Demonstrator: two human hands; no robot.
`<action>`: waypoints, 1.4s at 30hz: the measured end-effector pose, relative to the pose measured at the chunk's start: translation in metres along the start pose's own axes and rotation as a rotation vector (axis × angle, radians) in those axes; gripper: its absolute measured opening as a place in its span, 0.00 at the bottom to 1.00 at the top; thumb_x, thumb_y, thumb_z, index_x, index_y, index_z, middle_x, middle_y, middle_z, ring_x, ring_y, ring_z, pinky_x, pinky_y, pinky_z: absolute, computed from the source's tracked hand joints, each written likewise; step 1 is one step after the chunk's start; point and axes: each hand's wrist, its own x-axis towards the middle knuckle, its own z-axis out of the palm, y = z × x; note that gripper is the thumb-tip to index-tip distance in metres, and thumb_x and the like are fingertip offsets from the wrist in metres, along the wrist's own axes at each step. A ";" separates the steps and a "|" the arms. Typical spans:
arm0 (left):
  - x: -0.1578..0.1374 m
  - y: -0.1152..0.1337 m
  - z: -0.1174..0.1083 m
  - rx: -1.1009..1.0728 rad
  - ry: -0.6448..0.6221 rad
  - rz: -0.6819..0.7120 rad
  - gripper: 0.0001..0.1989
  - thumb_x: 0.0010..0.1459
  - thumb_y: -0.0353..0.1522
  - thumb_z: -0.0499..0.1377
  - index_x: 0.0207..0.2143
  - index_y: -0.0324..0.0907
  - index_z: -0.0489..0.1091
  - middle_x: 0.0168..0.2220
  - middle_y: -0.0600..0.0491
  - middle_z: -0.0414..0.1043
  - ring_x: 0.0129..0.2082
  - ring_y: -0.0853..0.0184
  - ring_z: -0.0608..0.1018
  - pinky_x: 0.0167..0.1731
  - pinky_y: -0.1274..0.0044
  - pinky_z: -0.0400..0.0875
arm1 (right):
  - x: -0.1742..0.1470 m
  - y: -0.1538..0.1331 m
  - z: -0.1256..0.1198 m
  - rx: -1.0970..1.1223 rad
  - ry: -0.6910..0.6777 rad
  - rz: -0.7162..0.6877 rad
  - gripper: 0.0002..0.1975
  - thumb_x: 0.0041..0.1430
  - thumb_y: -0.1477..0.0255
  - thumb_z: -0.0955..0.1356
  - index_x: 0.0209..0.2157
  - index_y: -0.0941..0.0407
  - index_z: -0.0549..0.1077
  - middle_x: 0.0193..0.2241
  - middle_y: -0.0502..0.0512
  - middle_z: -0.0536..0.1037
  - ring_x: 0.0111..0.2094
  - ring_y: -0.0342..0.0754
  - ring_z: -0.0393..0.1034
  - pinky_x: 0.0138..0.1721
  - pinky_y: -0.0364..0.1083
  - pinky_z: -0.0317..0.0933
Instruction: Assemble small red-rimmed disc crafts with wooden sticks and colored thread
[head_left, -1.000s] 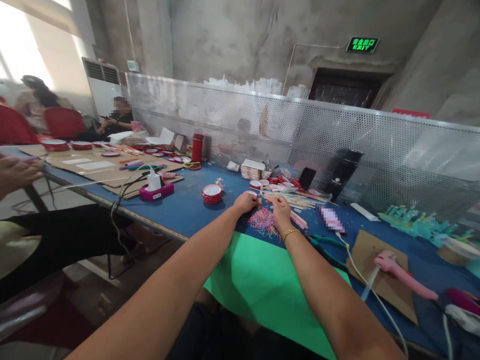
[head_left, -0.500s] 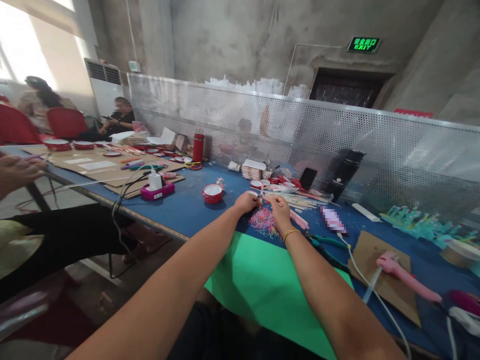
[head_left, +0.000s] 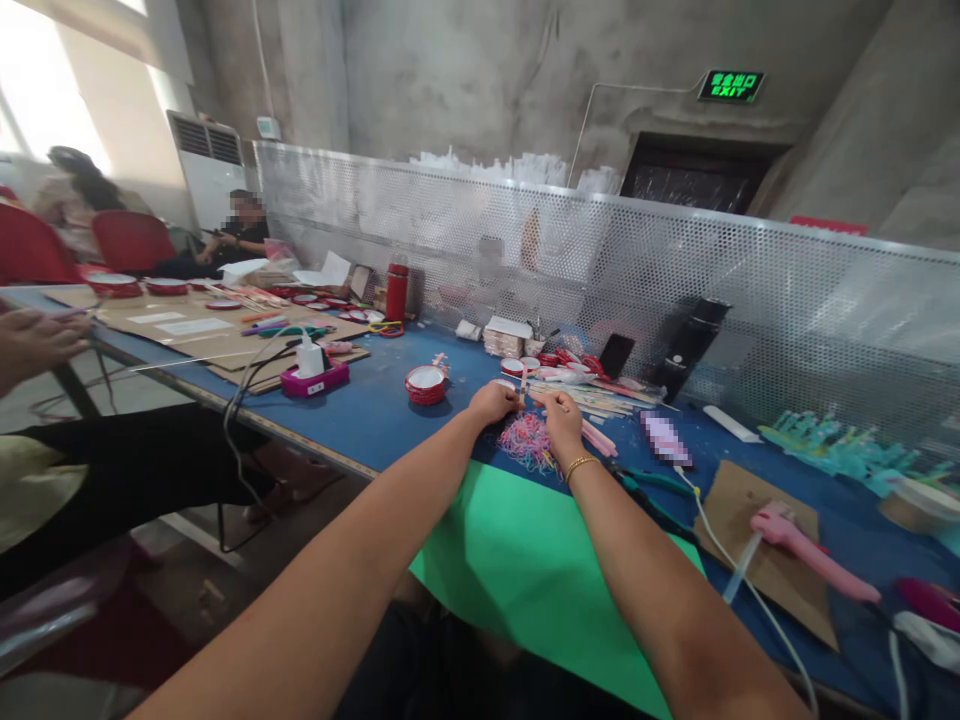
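Note:
Both my arms reach far out over a bright green sheet point(head_left: 525, 570) on the blue table. My left hand point(head_left: 493, 402) is closed around a thin pale stick point(head_left: 523, 384) that stands up between the hands. My right hand point(head_left: 559, 415) pinches something small at the stick's side; I cannot make out what. Just under the hands lies a heap of small pink and coloured elastic bands point(head_left: 526, 441). Flat wooden sticks point(head_left: 600, 404) lie beyond the hands.
A red-rimmed dish point(head_left: 425, 383) sits left of my hands. A pink glue gun point(head_left: 814, 552) lies on cardboard at the right, its cable crossing the table. A perforated metal screen point(head_left: 675, 270) runs along the back. Another person's hand point(head_left: 34, 340) is at far left.
My hands have stayed together at the stick with only slight finger movement. The view has shifted a little.

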 end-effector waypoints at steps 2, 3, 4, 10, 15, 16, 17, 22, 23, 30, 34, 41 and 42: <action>0.000 0.000 0.000 -0.002 0.001 -0.004 0.13 0.49 0.42 0.63 0.27 0.42 0.79 0.21 0.56 0.68 0.24 0.70 0.67 0.25 0.78 0.55 | 0.000 0.000 0.000 0.004 0.005 -0.003 0.09 0.46 0.64 0.68 0.22 0.54 0.72 0.24 0.50 0.79 0.30 0.48 0.71 0.34 0.44 0.61; 0.000 -0.001 0.000 -0.003 0.002 -0.005 0.13 0.49 0.42 0.63 0.27 0.42 0.79 0.21 0.56 0.68 0.24 0.70 0.67 0.25 0.78 0.55 | 0.000 0.000 0.000 0.005 -0.003 -0.005 0.09 0.46 0.64 0.68 0.22 0.54 0.72 0.24 0.51 0.79 0.31 0.48 0.71 0.34 0.45 0.61; 0.000 -0.001 0.000 -0.004 0.003 -0.005 0.13 0.49 0.42 0.62 0.26 0.42 0.78 0.21 0.56 0.68 0.24 0.70 0.67 0.25 0.78 0.55 | 0.000 -0.001 0.000 0.006 -0.015 -0.007 0.09 0.46 0.64 0.68 0.22 0.54 0.72 0.24 0.51 0.79 0.31 0.48 0.71 0.35 0.45 0.61; 0.001 -0.001 0.001 -0.011 0.003 0.005 0.14 0.49 0.43 0.62 0.25 0.41 0.78 0.21 0.56 0.68 0.24 0.70 0.67 0.25 0.78 0.56 | -0.001 -0.002 0.001 -0.003 -0.005 -0.009 0.09 0.46 0.64 0.68 0.21 0.54 0.71 0.24 0.50 0.79 0.31 0.48 0.71 0.35 0.45 0.61; 0.001 -0.002 0.001 -0.005 -0.002 0.001 0.14 0.48 0.43 0.62 0.27 0.41 0.78 0.21 0.56 0.69 0.24 0.70 0.67 0.24 0.78 0.55 | -0.001 -0.002 0.000 -0.012 -0.003 -0.010 0.09 0.47 0.63 0.68 0.21 0.54 0.72 0.24 0.50 0.79 0.29 0.47 0.70 0.33 0.45 0.60; 0.001 -0.002 0.001 -0.003 -0.002 0.003 0.14 0.48 0.43 0.62 0.27 0.41 0.78 0.21 0.56 0.69 0.24 0.70 0.67 0.24 0.78 0.55 | -0.001 -0.002 0.000 -0.014 -0.019 -0.012 0.09 0.47 0.63 0.68 0.22 0.54 0.72 0.24 0.50 0.79 0.29 0.47 0.70 0.32 0.44 0.60; 0.000 -0.002 0.000 -0.001 -0.002 0.006 0.14 0.49 0.43 0.62 0.27 0.41 0.78 0.22 0.56 0.69 0.24 0.70 0.67 0.25 0.78 0.55 | -0.001 -0.001 0.000 -0.017 -0.032 -0.015 0.10 0.46 0.63 0.69 0.22 0.54 0.73 0.24 0.50 0.79 0.28 0.47 0.69 0.32 0.44 0.60; 0.001 -0.003 0.001 -0.002 -0.002 0.023 0.14 0.50 0.43 0.62 0.26 0.41 0.78 0.22 0.56 0.68 0.25 0.71 0.67 0.25 0.78 0.54 | 0.002 0.001 -0.002 -0.021 0.004 -0.030 0.10 0.47 0.62 0.68 0.23 0.54 0.73 0.25 0.51 0.79 0.31 0.49 0.71 0.34 0.45 0.61; 0.001 -0.003 0.001 -0.004 -0.002 0.021 0.14 0.50 0.43 0.62 0.26 0.41 0.78 0.22 0.56 0.68 0.25 0.71 0.66 0.25 0.78 0.54 | 0.002 0.002 -0.002 -0.019 0.015 -0.033 0.10 0.48 0.62 0.68 0.23 0.54 0.73 0.25 0.51 0.79 0.32 0.49 0.71 0.35 0.45 0.62; -0.001 0.000 0.000 -0.013 -0.003 -0.002 0.13 0.50 0.41 0.63 0.27 0.41 0.79 0.21 0.56 0.68 0.24 0.71 0.67 0.24 0.78 0.55 | 0.000 0.000 -0.001 -0.015 -0.041 -0.039 0.11 0.46 0.61 0.70 0.23 0.55 0.74 0.25 0.50 0.79 0.30 0.48 0.70 0.34 0.45 0.61; -0.002 0.002 0.000 -0.018 -0.003 -0.001 0.13 0.51 0.41 0.62 0.28 0.41 0.79 0.22 0.56 0.70 0.25 0.71 0.68 0.25 0.79 0.55 | 0.001 0.002 -0.002 -0.005 -0.005 -0.035 0.11 0.47 0.61 0.69 0.24 0.55 0.73 0.25 0.51 0.79 0.32 0.48 0.71 0.34 0.45 0.61; -0.003 0.003 -0.001 -0.022 0.003 -0.021 0.12 0.50 0.41 0.64 0.29 0.42 0.80 0.23 0.56 0.71 0.26 0.71 0.69 0.26 0.79 0.57 | -0.001 -0.002 -0.001 -0.013 -0.055 -0.041 0.11 0.46 0.61 0.70 0.22 0.55 0.73 0.25 0.51 0.79 0.30 0.47 0.70 0.34 0.44 0.61; -0.003 0.004 -0.001 -0.021 0.005 -0.022 0.12 0.50 0.41 0.64 0.29 0.42 0.80 0.23 0.56 0.71 0.26 0.71 0.69 0.26 0.79 0.57 | -0.002 -0.002 -0.001 -0.015 -0.054 -0.043 0.11 0.46 0.61 0.70 0.23 0.55 0.73 0.25 0.51 0.79 0.30 0.47 0.70 0.34 0.44 0.61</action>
